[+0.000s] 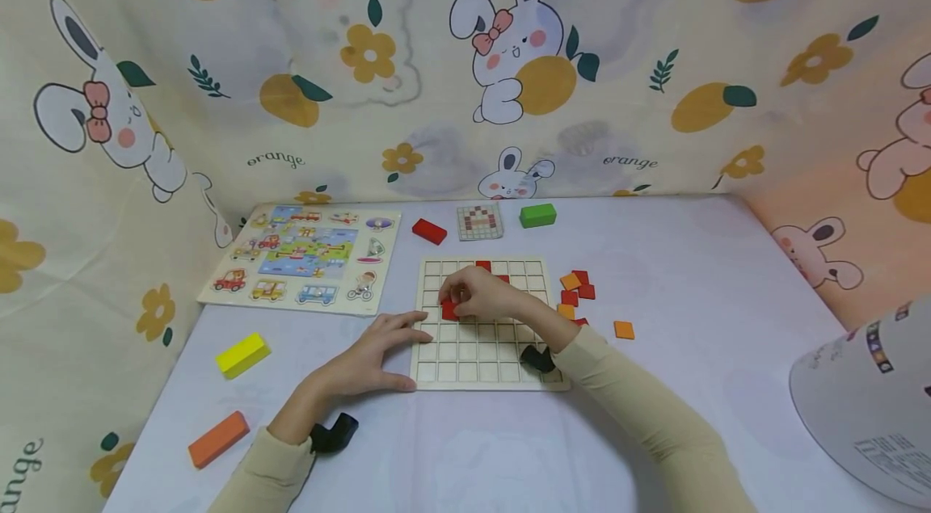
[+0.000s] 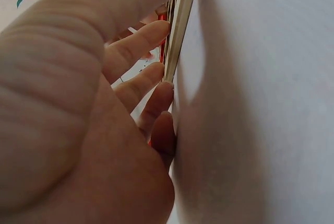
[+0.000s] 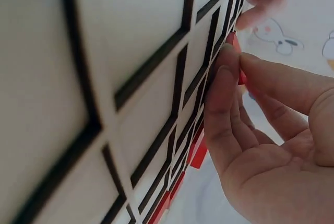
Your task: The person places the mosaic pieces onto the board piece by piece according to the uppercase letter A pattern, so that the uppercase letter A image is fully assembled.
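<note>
A pale wooden grid board lies on the white table. My right hand reaches over it and pinches a red square tile between thumb and fingers at a cell near the left side. In the right wrist view that same tile shows at the fingertips. Other red tiles sit in the board's upper cells, partly hidden behind the right hand. My left hand rests at the board's left edge, fingers extended onto the rim and thumb at the lower left corner.
Loose red and orange tiles lie right of the board. Behind it are a red block, a pattern card and a green block. Leftward lie a picture puzzle, a yellow block and an orange block.
</note>
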A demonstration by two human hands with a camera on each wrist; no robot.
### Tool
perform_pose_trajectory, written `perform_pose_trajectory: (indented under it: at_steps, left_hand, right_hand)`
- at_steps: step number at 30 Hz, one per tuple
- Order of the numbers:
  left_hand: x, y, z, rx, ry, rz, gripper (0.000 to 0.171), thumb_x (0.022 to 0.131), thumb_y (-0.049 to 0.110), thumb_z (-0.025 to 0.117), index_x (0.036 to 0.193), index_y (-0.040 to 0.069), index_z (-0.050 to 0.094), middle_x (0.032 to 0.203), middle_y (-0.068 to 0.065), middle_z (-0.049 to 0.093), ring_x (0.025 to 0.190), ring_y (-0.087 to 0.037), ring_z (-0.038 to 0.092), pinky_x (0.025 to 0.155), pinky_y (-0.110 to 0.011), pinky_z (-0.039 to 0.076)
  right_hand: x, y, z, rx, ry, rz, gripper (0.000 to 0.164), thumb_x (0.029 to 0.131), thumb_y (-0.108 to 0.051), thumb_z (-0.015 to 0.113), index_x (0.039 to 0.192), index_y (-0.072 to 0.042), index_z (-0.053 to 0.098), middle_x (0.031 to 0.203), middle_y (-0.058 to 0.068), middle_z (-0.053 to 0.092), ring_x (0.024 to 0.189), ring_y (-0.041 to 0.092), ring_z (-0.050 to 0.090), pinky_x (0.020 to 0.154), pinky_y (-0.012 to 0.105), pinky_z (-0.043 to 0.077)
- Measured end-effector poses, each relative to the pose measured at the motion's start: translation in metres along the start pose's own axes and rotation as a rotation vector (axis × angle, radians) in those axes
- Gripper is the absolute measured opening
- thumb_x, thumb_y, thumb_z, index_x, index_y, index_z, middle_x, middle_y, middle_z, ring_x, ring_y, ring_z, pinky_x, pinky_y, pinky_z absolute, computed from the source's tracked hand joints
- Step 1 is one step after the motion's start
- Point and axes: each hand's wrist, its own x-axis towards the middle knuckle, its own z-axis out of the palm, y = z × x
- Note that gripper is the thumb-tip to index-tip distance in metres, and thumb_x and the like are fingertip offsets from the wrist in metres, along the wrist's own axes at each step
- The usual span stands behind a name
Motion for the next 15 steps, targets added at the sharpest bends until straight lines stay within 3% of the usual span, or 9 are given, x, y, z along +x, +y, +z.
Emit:
perform_pose_trajectory:
  at_steps: [5, 9, 12, 15]
  left_hand:
    - [0.0, 0.0, -0.001, 0.001, 0.003, 0.005, 0.063, 0.077, 0.037, 0.084, 0.134, 0.024, 0.061, 0.16, 0.002, 0.03, 0.141, -0.025, 0.024, 0.111, -0.06, 0.024]
    - [0.0, 0.0, -0.001, -0.001, 0.002, 0.001, 0.063, 0.077, 0.037, 0.084, 0.134, 0.024, 0.061, 0.161, 0.002, 0.03, 0.141, -0.025, 0.025, 0.111, -0.06, 0.024]
    - [0.0, 0.0, -0.001, -0.003, -0.005, 0.002, 0.063, 0.078, 0.038, 0.084, 0.135, 0.024, 0.06, 0.161, 0.002, 0.029, 0.141, -0.025, 0.025, 0.11, -0.06, 0.024]
    - [0.001, 0.001, 0.0, -0.002, -0.005, 0.004, 0.063, 0.078, 0.038, 0.084, 0.135, 0.024, 0.06, 0.161, 0.002, 0.029, 0.141, -0.026, 0.025, 0.111, -0.06, 0.024]
  right_hand:
    - [-0.008, -0.005, 0.0, -0.087, 0.063, -0.022, 0.021, 0.087, 0.004, 0.07, 0.107, -0.001, 0.07, 0.09, 0.007, 0.063, 0.078, 0.015, 0.055, 0.072, 0.024, 0.048]
    - [-0.028, -0.015, 0.007, -0.311, 0.151, -0.042, 0.02, 0.092, -0.012, 0.071, 0.111, -0.004, 0.07, 0.102, 0.008, 0.061, 0.085, 0.017, 0.056, 0.074, 0.03, 0.05]
    - [-0.048, -0.023, 0.017, -0.534, 0.083, -0.034, 0.047, 0.096, -0.037, 0.065, 0.132, -0.007, 0.062, 0.134, 0.014, 0.055, 0.117, 0.027, 0.054, 0.095, 0.046, 0.046]
    - [-0.063, -0.027, 0.026, -0.651, -0.06, -0.025, 0.071, 0.098, -0.055, 0.053, 0.152, -0.011, 0.041, 0.161, 0.011, 0.029, 0.147, 0.033, 0.023, 0.113, 0.061, 0.02]
